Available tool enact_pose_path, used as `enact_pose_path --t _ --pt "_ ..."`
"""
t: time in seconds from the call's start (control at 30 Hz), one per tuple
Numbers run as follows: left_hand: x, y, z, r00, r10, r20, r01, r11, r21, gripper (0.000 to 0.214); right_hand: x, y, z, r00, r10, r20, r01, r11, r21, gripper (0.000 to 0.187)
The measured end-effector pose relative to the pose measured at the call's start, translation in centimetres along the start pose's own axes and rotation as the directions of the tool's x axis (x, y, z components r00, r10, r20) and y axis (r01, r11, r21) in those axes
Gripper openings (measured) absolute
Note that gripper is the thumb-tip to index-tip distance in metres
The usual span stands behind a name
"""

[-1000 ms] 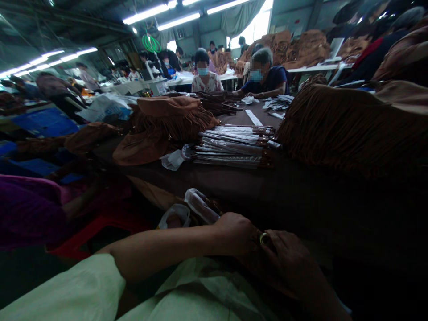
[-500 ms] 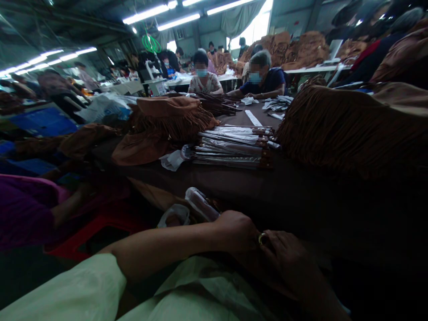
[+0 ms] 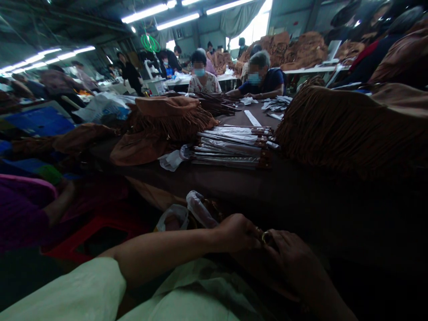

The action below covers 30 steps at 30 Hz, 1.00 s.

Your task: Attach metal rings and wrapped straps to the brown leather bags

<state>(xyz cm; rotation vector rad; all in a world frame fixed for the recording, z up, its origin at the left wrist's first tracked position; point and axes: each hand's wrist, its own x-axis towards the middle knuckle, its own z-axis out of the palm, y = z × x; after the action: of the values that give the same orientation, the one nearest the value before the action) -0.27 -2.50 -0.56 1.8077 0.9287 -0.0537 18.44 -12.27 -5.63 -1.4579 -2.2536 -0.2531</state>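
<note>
The left hand (image 3: 234,234) has its fingers (image 3: 249,236) curled together against a small round brass buckle (image 3: 266,237), and the right hand (image 3: 289,263) closes from the other side, over a dark brown leather piece (image 3: 257,272). Just beside them lies a crumpled clear plastic sleeve (image 3: 198,208). Beyond, on the dark cloth-covered surface (image 3: 174,178), sit bundled plastic-wrapped belts (image 3: 232,149) and fringed tan suede bags (image 3: 170,118).
</note>
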Motion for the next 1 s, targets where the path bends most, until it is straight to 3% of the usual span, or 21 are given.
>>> enact_pose_path --t 0.13,0.23,0.3,0.37,0.47,0.53,0.6,0.67,0.73,0.8,0.9,1.0 --pt "0.8 -1.1 1.2 0.995 -0.094 -0.042 0.073 0.933 -0.353 0.025 0.0 0.2 0.0 0.998 0.061 0.015 -0.060 0.998 -0.012 0.047" --pt "1.1 -1.0 1.6 0.988 -0.144 -0.063 0.107 0.911 -0.398 0.026 0.1 0.3 0.0 0.992 0.109 0.062 -0.110 0.994 0.012 0.047" --pt "1.1 -0.8 1.7 0.986 -0.118 -0.121 0.079 0.954 -0.290 0.025 0.1 0.3 0.0 0.982 0.162 0.102 -0.167 0.985 0.038 0.046" --pt "1.0 -0.4 1.7 0.975 0.005 -0.221 -0.018 0.998 -0.055 0.021 0.0 0.2 0.1 0.970 0.205 0.128 -0.212 0.976 0.042 0.046" --pt "0.6 0.0 1.7 0.931 0.244 -0.272 -0.155 0.938 0.311 0.021 -0.1 0.1 0.3 0.968 0.219 0.123 -0.222 0.975 0.010 0.049" --pt "0.6 0.1 1.5 0.921 0.293 -0.258 -0.187 0.911 0.368 0.023 -0.2 0.0 0.4 0.972 0.207 0.109 -0.207 0.978 -0.012 0.047" --pt "0.8 0.0 1.1 0.941 0.223 -0.254 -0.160 0.956 0.246 0.020 -0.3 -0.1 0.5 0.976 0.199 0.091 -0.198 0.980 -0.017 0.044" --pt "1.3 -0.2 0.7 0.980 0.041 -0.194 -0.048 0.998 -0.031 0.020 -0.3 -0.2 0.6 0.976 0.209 0.065 -0.208 0.978 -0.019 0.044" --pt "1.9 -0.3 0.6 0.988 -0.135 -0.081 0.103 0.944 -0.314 0.022 -0.2 -0.2 0.8 0.977 0.206 0.060 -0.205 0.979 -0.013 0.044" --pt "2.2 -0.4 0.9 0.976 -0.217 -0.029 0.178 0.864 -0.471 0.022 0.0 0.0 0.8 0.978 0.194 0.075 -0.194 0.981 -0.002 0.044" --pt "2.1 -0.5 1.8 0.967 -0.227 -0.114 0.142 0.857 -0.496 0.020 0.1 0.2 0.8 0.972 0.211 0.108 -0.215 0.976 0.027 0.042" --pt "1.8 -0.6 2.6 0.954 -0.081 -0.290 -0.017 0.948 -0.319 0.018 0.1 0.4 0.5 0.964 0.227 0.136 -0.233 0.972 0.034 0.041"
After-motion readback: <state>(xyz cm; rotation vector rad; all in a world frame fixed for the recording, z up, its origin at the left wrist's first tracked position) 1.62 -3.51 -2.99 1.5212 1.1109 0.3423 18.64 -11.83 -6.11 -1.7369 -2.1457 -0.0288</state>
